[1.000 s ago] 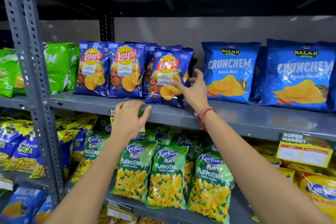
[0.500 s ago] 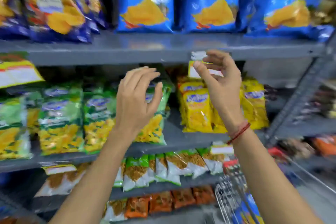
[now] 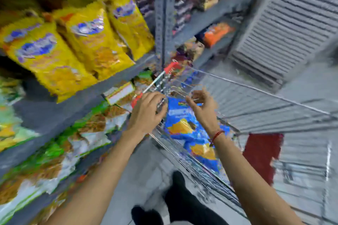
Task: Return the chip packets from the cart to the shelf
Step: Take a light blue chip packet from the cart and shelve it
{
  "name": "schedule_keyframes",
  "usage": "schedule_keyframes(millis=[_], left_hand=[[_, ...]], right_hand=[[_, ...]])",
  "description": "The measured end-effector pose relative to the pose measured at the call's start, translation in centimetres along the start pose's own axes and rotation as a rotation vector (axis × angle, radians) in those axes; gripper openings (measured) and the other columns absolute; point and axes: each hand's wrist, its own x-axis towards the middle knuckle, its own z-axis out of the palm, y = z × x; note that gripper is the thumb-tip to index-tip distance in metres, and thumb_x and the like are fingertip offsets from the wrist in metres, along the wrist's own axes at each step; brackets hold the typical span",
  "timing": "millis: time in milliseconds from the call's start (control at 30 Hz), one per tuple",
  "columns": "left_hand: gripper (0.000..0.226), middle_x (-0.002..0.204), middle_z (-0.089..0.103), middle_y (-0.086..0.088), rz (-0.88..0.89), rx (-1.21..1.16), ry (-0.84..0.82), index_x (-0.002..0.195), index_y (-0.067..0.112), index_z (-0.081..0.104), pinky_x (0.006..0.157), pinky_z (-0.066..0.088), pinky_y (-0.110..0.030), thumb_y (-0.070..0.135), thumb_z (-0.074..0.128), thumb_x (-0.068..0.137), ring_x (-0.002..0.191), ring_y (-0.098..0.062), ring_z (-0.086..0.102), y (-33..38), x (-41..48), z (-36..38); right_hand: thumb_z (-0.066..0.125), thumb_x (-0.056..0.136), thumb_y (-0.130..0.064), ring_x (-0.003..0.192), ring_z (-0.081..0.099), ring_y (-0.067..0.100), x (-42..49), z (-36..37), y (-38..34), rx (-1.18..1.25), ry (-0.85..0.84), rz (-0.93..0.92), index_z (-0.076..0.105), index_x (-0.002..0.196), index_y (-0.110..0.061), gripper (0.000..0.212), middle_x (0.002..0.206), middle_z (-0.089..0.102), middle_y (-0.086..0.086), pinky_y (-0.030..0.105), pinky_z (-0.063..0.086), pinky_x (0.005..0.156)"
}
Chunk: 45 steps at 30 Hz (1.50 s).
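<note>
The head view is blurred by motion. A wire cart (image 3: 259, 86) with a red-tipped handle stands right of the grey shelf (image 3: 54, 113). Blue chip packets (image 3: 184, 124) with yellow chips printed on them lie in the cart. My left hand (image 3: 148, 109) hovers over the cart's near corner, fingers curled downward, holding nothing. My right hand (image 3: 203, 107) hangs just above the top blue packet, fingers spread and bent, empty. A red thread circles my right wrist.
Yellow packets (image 3: 73, 42) fill the shelf level at upper left; green-and-white packets (image 3: 73, 139) sit on the level below. A grey upright post (image 3: 162, 14) divides the shelving. A ribbed shutter (image 3: 285, 29) and a dark red floor patch (image 3: 261, 153) lie to the right. My dark shoes (image 3: 175, 204) show below.
The view has swung from the upper shelf down and right to the cart. Both hands have dropped from shelf height to just above the blue packets in the cart.
</note>
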Motion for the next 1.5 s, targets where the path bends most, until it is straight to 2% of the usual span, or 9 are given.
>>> schedule_keyframes(millis=[100, 167, 667, 800, 967, 1067, 1200, 1400, 1500], left_hand=[[0.039, 0.108, 0.064, -0.018, -0.097, -0.061, -0.205, 0.108, 0.001, 0.062, 0.091, 0.033, -0.028, 0.028, 0.05, 0.084, 0.104, -0.028, 0.056, 0.4, 1.0, 4.8], [0.038, 0.116, 0.058, -0.022, -0.204, -0.09, -0.323, 0.117, -0.001, 0.057, 0.092, 0.031, -0.028, 0.02, 0.058, 0.085, 0.11, -0.035, 0.053, -0.5, 1.9, 7.9], [0.119, 0.157, 0.014, -0.012, -0.991, -0.222, -0.856, 0.147, 0.005, -0.007, 0.115, 0.024, -0.041, 0.019, 0.082, 0.069, 0.142, -0.028, 0.021, -10.9, 4.5, 24.8], [0.086, 0.139, 0.048, -0.005, -1.08, -0.412, -0.904, 0.137, 0.005, 0.038, 0.107, 0.039, -0.041, 0.009, 0.084, 0.064, 0.122, -0.02, 0.049, -12.2, 3.8, 26.8], [0.138, 0.129, 0.06, -0.002, -1.141, -0.447, -0.921, 0.127, 0.016, 0.05, 0.099, 0.048, -0.044, 0.052, 0.09, -0.001, 0.113, -0.024, 0.06, -19.0, 0.5, 32.0], [0.113, 0.125, 0.055, 0.009, -1.149, -0.4, -0.999, 0.125, 0.014, 0.048, 0.098, 0.042, -0.033, 0.047, 0.094, 0.027, 0.112, -0.014, 0.053, -11.5, 3.7, 25.8], [0.055, 0.112, 0.048, 0.007, -1.1, -0.433, -0.953, 0.122, 0.014, 0.05, 0.089, 0.037, -0.028, 0.017, 0.077, 0.075, 0.106, -0.014, 0.047, -7.8, 4.2, 22.1], [0.112, 0.131, 0.057, -0.001, -0.862, -0.543, -0.717, 0.127, 0.013, 0.047, 0.098, 0.049, -0.041, 0.055, 0.09, 0.033, 0.113, -0.018, 0.058, -5.7, 5.4, 16.9], [0.103, 0.131, 0.057, -0.007, -0.734, -0.623, -0.565, 0.124, 0.013, 0.046, 0.098, 0.049, -0.042, 0.051, 0.089, 0.038, 0.113, -0.019, 0.058, -3.4, 6.5, 12.5]], right_hand=[[0.071, 0.082, -0.018, 0.07, 0.062, 0.018, 0.0, -1.7, 6.1, -0.073, 0.054, 0.201, 0.062, 0.098, 0.001, 0.026, 0.088, 0.068, 0.015, 0.018, 0.049, 0.065], [0.072, 0.081, -0.02, 0.077, 0.064, 0.031, -0.1, -1.9, 9.6, -0.088, 0.053, 0.318, 0.062, 0.096, 0.003, 0.029, 0.091, 0.069, 0.025, 0.038, 0.053, 0.073], [0.078, 0.071, -0.041, 0.141, 0.03, 0.031, 7.6, 3.7, 24.5, -0.11, -0.134, 0.632, 0.02, 0.148, -0.004, 0.103, 0.152, 0.032, 0.016, 0.039, 0.026, 0.115], [0.083, 0.067, -0.036, 0.13, 0.047, 0.029, 9.1, 4.5, 26.1, -0.038, -0.108, 0.643, 0.031, 0.143, -0.005, 0.097, 0.142, 0.048, 0.015, 0.041, 0.038, 0.11], [0.079, 0.075, -0.025, 0.106, 0.059, 0.028, 10.0, 4.7, 25.6, 0.047, -0.145, 0.721, 0.028, 0.143, -0.006, 0.087, 0.134, 0.051, 0.013, 0.018, 0.051, 0.075], [0.079, 0.073, -0.007, 0.063, 0.063, 0.009, 9.4, 3.9, 24.2, 0.15, -0.131, 0.732, 0.032, 0.138, -0.001, 0.08, 0.113, 0.057, 0.007, 0.007, 0.043, 0.042], [0.078, 0.075, -0.008, 0.054, 0.054, -0.001, 7.7, 2.0, 21.6, 0.217, -0.093, 0.675, 0.035, 0.134, -0.005, 0.073, 0.08, 0.048, -0.012, 0.004, 0.04, 0.043], [0.078, 0.073, -0.002, 0.044, 0.059, -0.003, 6.6, -1.6, 15.0, 0.327, 0.023, 0.512, 0.038, 0.115, -0.018, 0.06, 0.063, 0.064, -0.004, 0.013, 0.046, 0.044], [0.079, 0.071, -0.002, 0.056, 0.068, 0.006, 6.7, -3.8, 10.1, 0.43, 0.079, 0.405, 0.045, 0.111, -0.021, 0.056, 0.083, 0.072, 0.007, 0.025, 0.054, 0.057]])
